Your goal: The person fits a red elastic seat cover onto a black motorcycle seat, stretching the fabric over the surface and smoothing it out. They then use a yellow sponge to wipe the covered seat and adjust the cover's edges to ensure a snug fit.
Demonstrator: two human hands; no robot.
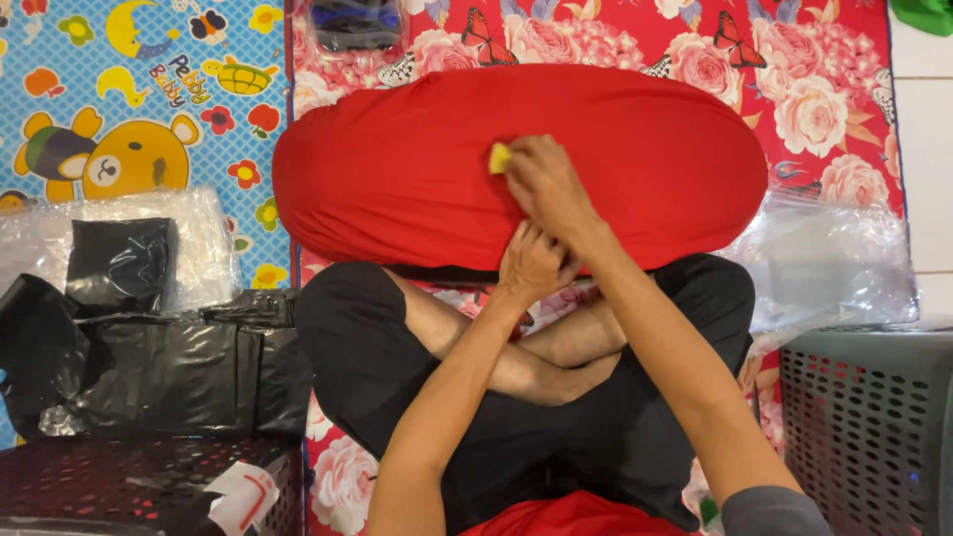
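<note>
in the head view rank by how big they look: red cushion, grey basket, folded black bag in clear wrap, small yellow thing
1. red cushion
2. grey basket, cut off by the frame and nearer the camera, so its rank is unsure
3. folded black bag
4. small yellow thing, at the right hand

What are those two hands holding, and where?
The right hand pinches a small yellow piece at its edge; the left hand grips the red cushion at its near edge.

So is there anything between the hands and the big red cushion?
Nothing visible. The right hand presses a small yellow piece straight onto the red cushion, and the left hand grips the cushion's near edge. The black plastic bags and the grey basket lie off to the sides.
</note>
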